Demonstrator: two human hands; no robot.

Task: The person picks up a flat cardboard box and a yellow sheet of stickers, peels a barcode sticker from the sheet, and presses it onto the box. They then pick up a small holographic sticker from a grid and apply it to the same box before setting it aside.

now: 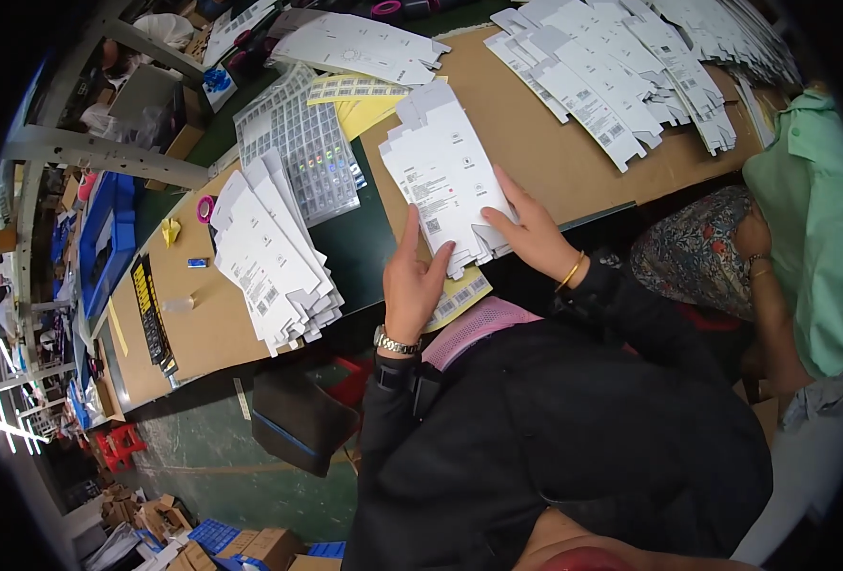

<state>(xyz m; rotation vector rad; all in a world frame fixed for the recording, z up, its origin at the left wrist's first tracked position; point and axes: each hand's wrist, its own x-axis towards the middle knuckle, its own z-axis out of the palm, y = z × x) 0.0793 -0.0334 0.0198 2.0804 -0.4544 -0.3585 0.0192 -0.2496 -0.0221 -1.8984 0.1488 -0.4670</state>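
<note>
A flat, unfolded white carton (441, 176), printed with small icons and labels, lies between my hands at the table edge. My left hand (414, 285) grips its lower left side, thumb on the face. On the right side, my right hand (533, 228) has its thumb over the front and its fingers along the edge. Whether several cartons are stacked there I cannot tell. Just below, a yellow sticker sheet (460, 297) sticks out near my lap. To the left lies a pile of similar flat cartons (267, 252). Behind it are clear-backed sheets of small stickers (309, 157).
More flat cartons cover the table's right (597, 81) and far side (355, 46). Tape rolls, a blue marker cap (197, 263) and a black-yellow strip (151, 309) lie at left. A person in a green top (812, 209) sits close on my right.
</note>
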